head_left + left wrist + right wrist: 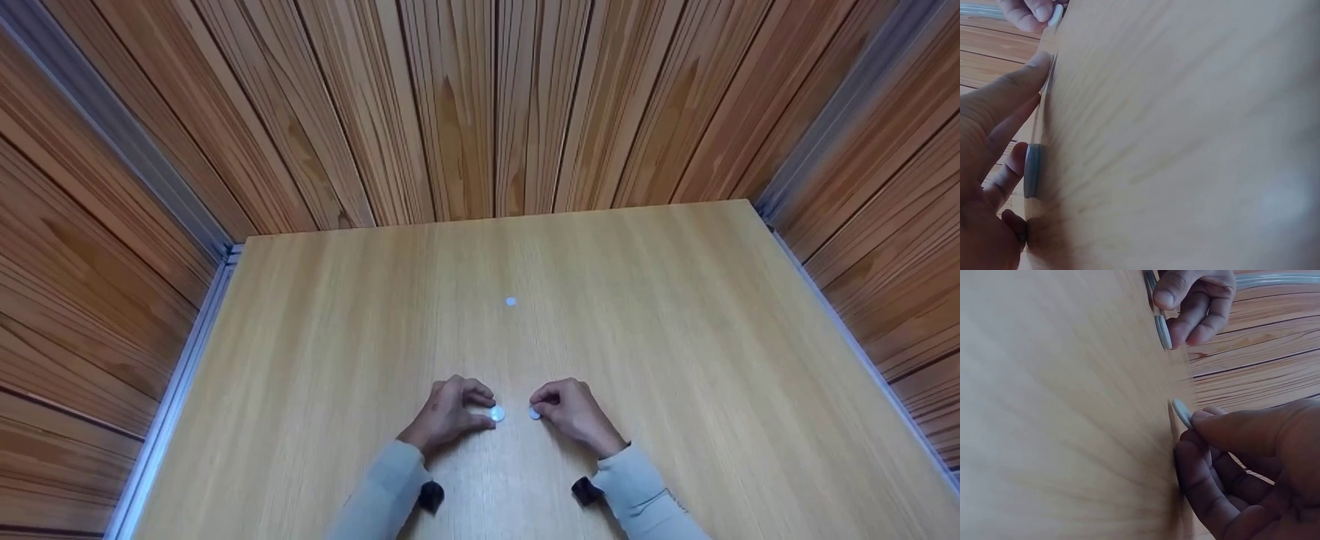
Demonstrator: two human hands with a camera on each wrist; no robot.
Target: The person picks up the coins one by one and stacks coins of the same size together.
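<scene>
My left hand (454, 409) has its thumb and fingertips at opposite edges of a small round white disc (497, 413) lying at the tabletop. A second disc, thick and grey-edged (1032, 170), stands at the table surface under the curled fingers of that hand; the head view hides it. To the right, my right hand (574, 411) pinches another small white disc (1181, 413) between thumb and forefinger. That disc tilts, with its free edge close to the wood. Farther forward, a small white round spot (511, 301) shows on the tabletop.
The light wooden table (337, 315) meets plank walls (465, 112) at the back and both sides. A metal rail (184, 375) runs along the left edge, another (847, 330) along the right. Black straps (431, 496) show by the sleeves.
</scene>
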